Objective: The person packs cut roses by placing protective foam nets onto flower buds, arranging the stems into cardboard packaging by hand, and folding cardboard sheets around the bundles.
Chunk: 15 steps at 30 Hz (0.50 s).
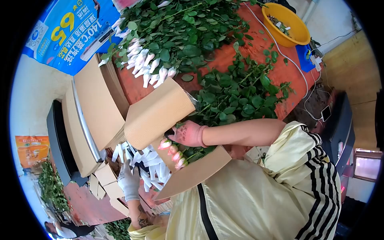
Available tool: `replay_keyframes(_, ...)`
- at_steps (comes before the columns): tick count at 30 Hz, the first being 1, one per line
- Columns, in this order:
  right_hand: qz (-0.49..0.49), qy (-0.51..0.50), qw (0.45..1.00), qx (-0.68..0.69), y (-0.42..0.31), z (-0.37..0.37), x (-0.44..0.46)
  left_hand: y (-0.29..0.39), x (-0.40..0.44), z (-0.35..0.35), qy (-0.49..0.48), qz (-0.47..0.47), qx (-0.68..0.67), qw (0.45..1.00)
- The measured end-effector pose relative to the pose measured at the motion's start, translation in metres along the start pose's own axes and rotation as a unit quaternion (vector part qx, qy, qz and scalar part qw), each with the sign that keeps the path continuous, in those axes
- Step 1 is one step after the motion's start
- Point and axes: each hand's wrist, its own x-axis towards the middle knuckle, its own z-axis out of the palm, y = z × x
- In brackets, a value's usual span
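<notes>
My right hand (188,134), in a pink glove with dark fingertips, is closed at the edge of a bent corrugated cardboard sheet (160,114). Pink roses (174,154) lie just below these fingers, between the raised sheet and a lower cardboard flap (196,174). Leafy stems (236,94) extend right from behind the cardboard. My left hand (129,182), in a white glove, reaches into a pile of white strips (154,162); its fingertips look pinched on one strip, partly hidden among the others.
Stacked cardboard sheets (98,108) stand at the left. Many roses with white-sleeved heads (146,66) lie across the red table (224,60). A yellow basin (286,24) sits at the far right, near a white cable (276,44). A phone (326,113) lies by the right edge.
</notes>
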Motion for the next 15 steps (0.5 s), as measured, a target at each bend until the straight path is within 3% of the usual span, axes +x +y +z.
replay_keyframes(1, -0.003, -0.017, 1.0, 0.005, -0.002, -0.002, 0.002, 0.015, -0.002, -0.015, 0.001, -0.003, 0.002, 1.0)
replay_keyframes(3, -0.006, 0.033, 0.999, -0.012, -0.001, 0.015, 0.008, 0.037, 0.0, -0.033, -0.045, 0.099, -0.028, 0.994)
replay_keyframes(4, -0.005, 0.079, 0.996, -0.029, -0.001, 0.022, 0.008, 0.049, -0.004, -0.025, -0.04, 0.157, -0.066, 0.985)
replay_keyframes(5, -0.015, 0.077, 0.996, -0.033, -0.001, 0.02, 0.005, 0.07, -0.004, -0.018, -0.013, 0.271, -0.12, 0.955)
replay_keyframes(6, -0.017, 0.11, 0.993, -0.027, -0.001, 0.017, 0.001, 0.096, -0.005, -0.021, -0.085, 0.29, -0.113, 0.946)
replay_keyframes(7, -0.017, 0.145, 0.989, -0.02, -0.001, 0.014, -0.002, 0.112, -0.006, -0.012, -0.137, 0.27, -0.063, 0.951)
replay_keyframes(11, 0.005, 0.093, 0.996, -0.011, -0.006, -0.008, -0.014, 0.108, -0.005, 0.014, -0.164, 0.292, -0.109, 0.936)
replay_keyframes(13, 0.007, -0.024, 0.999, -0.034, -0.002, -0.013, -0.011, 0.109, -0.002, 0.015, -0.121, 0.311, -0.092, 0.938)
replay_keyframes(15, -0.007, 0.021, 0.999, -0.049, 0.002, 0.002, -0.01, 0.112, -0.002, 0.011, -0.148, 0.289, -0.084, 0.942)
